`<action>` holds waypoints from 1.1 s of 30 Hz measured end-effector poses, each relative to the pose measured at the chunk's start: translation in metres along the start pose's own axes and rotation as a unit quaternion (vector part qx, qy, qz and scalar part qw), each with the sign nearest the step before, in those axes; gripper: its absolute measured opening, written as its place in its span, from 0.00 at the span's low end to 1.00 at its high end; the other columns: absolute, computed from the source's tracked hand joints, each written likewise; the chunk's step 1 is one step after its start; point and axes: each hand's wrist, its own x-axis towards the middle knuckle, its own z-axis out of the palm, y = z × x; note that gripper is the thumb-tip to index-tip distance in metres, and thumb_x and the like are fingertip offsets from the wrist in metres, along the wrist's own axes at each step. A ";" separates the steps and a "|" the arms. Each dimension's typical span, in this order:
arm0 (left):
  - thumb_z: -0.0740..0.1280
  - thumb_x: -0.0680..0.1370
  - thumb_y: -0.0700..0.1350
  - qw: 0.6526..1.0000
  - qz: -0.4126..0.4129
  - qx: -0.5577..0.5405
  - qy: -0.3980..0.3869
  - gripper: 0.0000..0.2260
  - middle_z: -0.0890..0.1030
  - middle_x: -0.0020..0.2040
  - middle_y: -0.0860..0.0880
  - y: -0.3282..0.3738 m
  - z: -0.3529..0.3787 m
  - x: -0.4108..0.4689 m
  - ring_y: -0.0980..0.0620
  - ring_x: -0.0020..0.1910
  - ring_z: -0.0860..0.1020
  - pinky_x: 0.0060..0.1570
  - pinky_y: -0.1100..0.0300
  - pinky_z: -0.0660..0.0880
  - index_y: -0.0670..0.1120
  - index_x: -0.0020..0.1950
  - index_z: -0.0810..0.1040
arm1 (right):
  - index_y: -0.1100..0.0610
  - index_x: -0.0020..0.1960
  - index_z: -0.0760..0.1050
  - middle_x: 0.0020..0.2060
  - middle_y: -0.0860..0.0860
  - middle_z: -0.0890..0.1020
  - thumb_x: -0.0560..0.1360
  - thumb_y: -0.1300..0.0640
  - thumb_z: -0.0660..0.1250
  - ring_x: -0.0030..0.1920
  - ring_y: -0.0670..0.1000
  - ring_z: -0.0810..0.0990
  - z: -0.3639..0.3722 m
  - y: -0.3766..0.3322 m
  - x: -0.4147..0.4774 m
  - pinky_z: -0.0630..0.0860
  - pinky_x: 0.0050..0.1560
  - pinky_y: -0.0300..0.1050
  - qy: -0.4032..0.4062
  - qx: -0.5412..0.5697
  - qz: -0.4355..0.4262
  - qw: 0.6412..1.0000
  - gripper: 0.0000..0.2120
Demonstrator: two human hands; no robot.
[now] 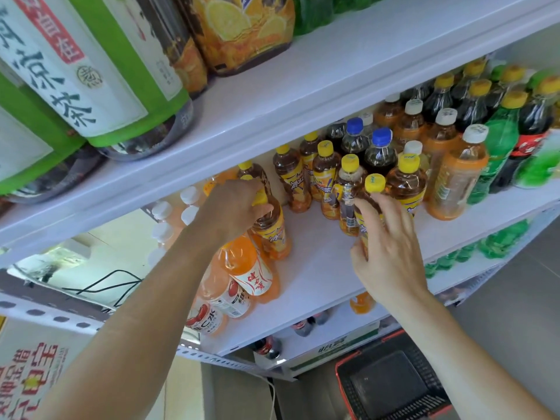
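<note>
- Orange drink bottles [247,269] with white-and-red labels are lying and leaning at the left end of the white shelf [318,262].
- The left hand [236,207] is curling its fingers over the top of the left tea bottle [272,234], holding it by the neck and cap. This bottle is standing slightly tilted just above the orange drinks. It is showing amber tea, a yellow-and-orange label and a sliver of yellow cap.
- The right hand [391,253] is wrapping its fingers and thumb round the body of the right tea bottle [375,182]. This bottle is standing at the front of the tea rows, with the same yellow cap, clear shoulder and yellow label.
- Blue-capped bottles [381,137] are standing behind it.
- Green bottles [500,147] are filling the right end.
- A red-rimmed basket [344,369] is sitting below on the floor.
</note>
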 end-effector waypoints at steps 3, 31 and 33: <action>0.65 0.80 0.55 0.998 0.006 0.044 -0.048 0.17 0.81 0.48 0.40 0.000 0.013 0.009 0.39 0.52 0.79 0.41 0.52 0.69 0.42 0.58 0.76 | 0.60 0.73 0.66 0.71 0.60 0.66 0.69 0.64 0.69 0.73 0.62 0.63 -0.002 -0.001 0.015 0.65 0.71 0.57 -0.018 -0.031 -0.018 0.999 0.33; 0.65 0.80 0.47 0.995 -0.065 0.015 -0.068 0.17 0.75 0.61 0.38 0.052 0.047 0.123 0.37 0.59 0.75 0.50 0.49 0.71 0.42 0.66 0.70 | 0.56 0.70 0.70 0.65 0.50 0.75 0.76 0.64 0.65 0.66 0.50 0.72 0.005 0.006 -0.040 0.74 0.61 0.55 -0.049 0.274 0.086 0.957 0.22; 0.64 0.80 0.48 0.997 -0.016 0.019 -0.068 0.15 0.78 0.58 0.38 0.062 0.045 0.100 0.37 0.57 0.77 0.48 0.50 0.72 0.42 0.64 0.71 | 0.53 0.72 0.67 0.68 0.48 0.72 0.77 0.62 0.65 0.69 0.48 0.69 0.009 0.006 -0.041 0.72 0.65 0.55 -0.086 0.291 0.110 0.947 0.25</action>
